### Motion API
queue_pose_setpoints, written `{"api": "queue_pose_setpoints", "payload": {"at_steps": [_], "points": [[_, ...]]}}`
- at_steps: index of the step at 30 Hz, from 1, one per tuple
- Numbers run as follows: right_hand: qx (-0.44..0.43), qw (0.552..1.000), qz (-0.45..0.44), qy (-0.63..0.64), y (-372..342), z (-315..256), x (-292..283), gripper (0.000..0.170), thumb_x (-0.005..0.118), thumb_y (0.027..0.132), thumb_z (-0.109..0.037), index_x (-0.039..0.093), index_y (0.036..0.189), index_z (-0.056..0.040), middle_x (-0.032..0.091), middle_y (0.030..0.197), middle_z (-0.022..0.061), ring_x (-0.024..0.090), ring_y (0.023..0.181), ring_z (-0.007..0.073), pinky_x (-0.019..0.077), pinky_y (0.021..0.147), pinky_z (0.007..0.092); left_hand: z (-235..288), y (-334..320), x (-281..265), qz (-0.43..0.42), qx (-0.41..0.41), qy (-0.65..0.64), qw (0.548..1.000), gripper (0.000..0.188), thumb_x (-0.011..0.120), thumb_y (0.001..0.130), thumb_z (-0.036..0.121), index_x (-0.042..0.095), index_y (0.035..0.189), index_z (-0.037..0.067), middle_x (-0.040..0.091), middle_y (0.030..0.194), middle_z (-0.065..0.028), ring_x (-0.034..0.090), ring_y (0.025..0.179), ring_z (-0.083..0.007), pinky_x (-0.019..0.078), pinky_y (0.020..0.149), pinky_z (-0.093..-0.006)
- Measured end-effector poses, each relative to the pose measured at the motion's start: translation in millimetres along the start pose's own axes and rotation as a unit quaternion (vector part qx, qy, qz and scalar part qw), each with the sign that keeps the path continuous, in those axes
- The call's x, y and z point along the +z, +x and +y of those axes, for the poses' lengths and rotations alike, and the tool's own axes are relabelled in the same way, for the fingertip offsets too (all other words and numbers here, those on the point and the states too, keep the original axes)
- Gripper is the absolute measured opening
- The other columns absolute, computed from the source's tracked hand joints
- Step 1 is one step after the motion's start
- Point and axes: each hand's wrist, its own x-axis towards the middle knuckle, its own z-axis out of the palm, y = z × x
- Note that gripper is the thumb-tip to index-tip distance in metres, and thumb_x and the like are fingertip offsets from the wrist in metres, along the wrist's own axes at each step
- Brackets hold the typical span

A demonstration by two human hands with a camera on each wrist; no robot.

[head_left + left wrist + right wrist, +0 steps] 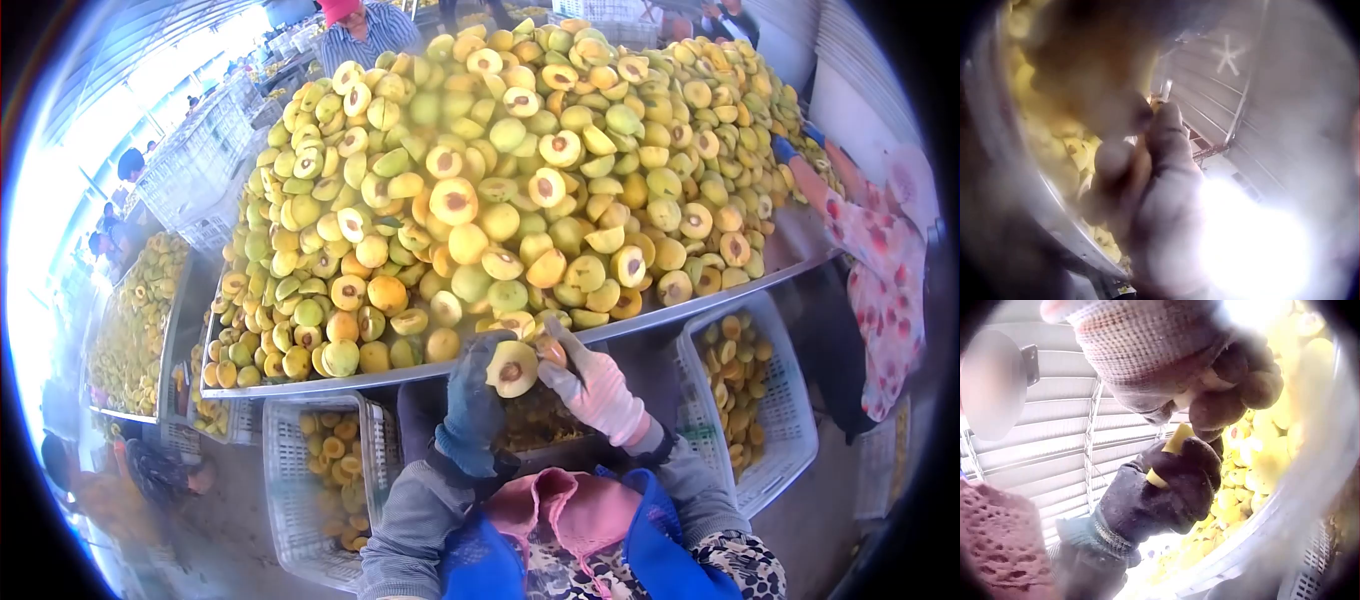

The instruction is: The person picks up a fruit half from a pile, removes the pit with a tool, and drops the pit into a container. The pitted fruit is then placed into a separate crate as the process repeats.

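Note:
My gloved left hand point(472, 400) grips a halved yellow fruit point(512, 369), its cut face with a brown centre turned up. In the right wrist view the dark left glove point(1160, 490) curls round yellow fruit point(1179, 439). Close on the right, my right hand point(597, 385), in a pale glove, pinches a small orange-brown piece point(550, 349) between thumb and fingers. The right glove point(1160, 359) shows curled fingers in the right wrist view. The left wrist view is blurred. Both hands are at the near edge of the fruit heap point(470, 210).
A metal table rim point(420, 372) runs before me. Below it stand a crate point(285, 480) at left and another point(790, 420) at right, both holding fruit halves. A person in a floral sleeve point(890, 290) works at right; another in stripes point(368, 38) stands behind the heap.

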Motion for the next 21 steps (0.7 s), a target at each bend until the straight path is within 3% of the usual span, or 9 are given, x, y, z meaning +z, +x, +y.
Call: {"api": "queue_pose_setpoints", "payload": {"at_steps": [2,4,7,9,12,14,17,20,21], "points": [[0.025,0.998,-0.056,-0.002,-10,-7,-6,0.059,0.060,0.095,-0.039,0.046,0.140,-0.0029,0.067,0.083,0.0202,0.065,0.074,0.0416,0.0501,0.062,0.0442,2,-1,3,0.047,-0.003,-0.085,0.995,0.038,0.069,0.091,0.019,0.058,0.122,0.000,0.065,0.112,-0.0126,0.064,0.095,-0.0215,0.0523,0.083,-0.0340],[0.057,0.993,-0.106,-0.021,-17,-21,-10,0.060,0.055,0.097,-0.047,0.049,0.135,-0.0004,0.066,0.079,0.0215,0.065,0.071,0.0413,0.0493,0.060,0.0458,19,4,2,0.026,-0.070,-0.169,0.983,0.037,0.057,0.096,0.024,0.056,0.122,-0.001,0.064,0.110,-0.0158,0.065,0.097,-0.0258,0.0546,0.083,-0.0350],[0.086,0.988,-0.117,-0.052,-23,-21,-5,0.058,0.054,0.097,-0.046,0.049,0.134,-0.0011,0.065,0.074,0.0224,0.064,0.068,0.0412,0.0491,0.058,0.0461,44,7,4,0.019,-0.171,-0.387,0.906,0.043,0.049,0.099,0.032,0.053,0.124,-0.003,0.063,0.109,-0.0174,0.066,0.097,-0.0285,0.0566,0.083,-0.0370],[0.061,0.992,-0.098,-0.059,-24,-17,-2,0.051,0.052,0.098,-0.044,0.054,0.124,-0.0008,0.064,0.072,0.0225,0.064,0.067,0.0411,0.0489,0.057,0.0463,45,5,8,0.013,-0.207,-0.470,0.858,0.046,0.050,0.099,0.034,0.052,0.125,-0.003,0.063,0.109,-0.0179,0.066,0.096,-0.0287,0.0574,0.083,-0.0382],[0.047,0.991,-0.099,-0.073,-23,-17,-2,0.046,0.051,0.099,-0.043,0.057,0.116,-0.0008,0.065,0.073,0.0220,0.064,0.067,0.0410,0.0488,0.057,0.0466,37,1,13,0.009,-0.158,-0.391,0.907,0.047,0.055,0.098,0.034,0.050,0.126,-0.004,0.063,0.110,-0.0191,0.067,0.096,-0.0284,0.0582,0.083,-0.0385],[0.031,0.992,-0.087,-0.084,-24,-19,-1,0.044,0.050,0.100,-0.043,0.058,0.111,-0.0014,0.065,0.074,0.0217,0.064,0.069,0.0412,0.0490,0.059,0.0471,37,-3,15,0.032,-0.049,-0.224,0.973,0.050,0.060,0.097,0.035,0.049,0.125,-0.005,0.063,0.112,-0.0199,0.067,0.097,-0.0276,0.0588,0.082,-0.0373],[0.068,0.991,-0.112,0.013,-22,-12,1,0.042,0.050,0.100,-0.043,0.058,0.113,-0.0039,0.066,0.077,0.0211,0.064,0.072,0.0422,0.0492,0.063,0.0482,35,-1,17,0.046,-0.052,-0.207,0.976,0.052,0.063,0.095,0.036,0.049,0.122,-0.006,0.065,0.113,-0.0192,0.067,0.096,-0.0264,0.0593,0.080,-0.0367],[0.075,0.981,-0.159,-0.085,-18,-7,-6,0.043,0.056,0.098,-0.034,0.057,0.122,0.0022,0.068,0.083,0.0205,0.066,0.075,0.0382,0.0516,0.066,0.0412,40,-2,22,0.089,-0.023,-0.098,0.991,0.052,0.062,0.096,0.038,0.049,0.120,-0.007,0.067,0.109,-0.0168,0.068,0.093,-0.0253,0.0592,0.079,-0.0371],[0.074,0.983,-0.154,-0.069,-19,-4,-5,0.041,0.054,0.099,-0.037,0.058,0.118,-0.0008,0.068,0.083,0.0208,0.065,0.076,0.0401,0.0509,0.067,0.0440,41,-2,22,0.082,-0.018,-0.083,0.993,0.053,0.062,0.096,0.036,0.047,0.123,-0.006,0.067,0.107,-0.0169,0.069,0.092,-0.0261,0.0591,0.078,-0.0378]]}}
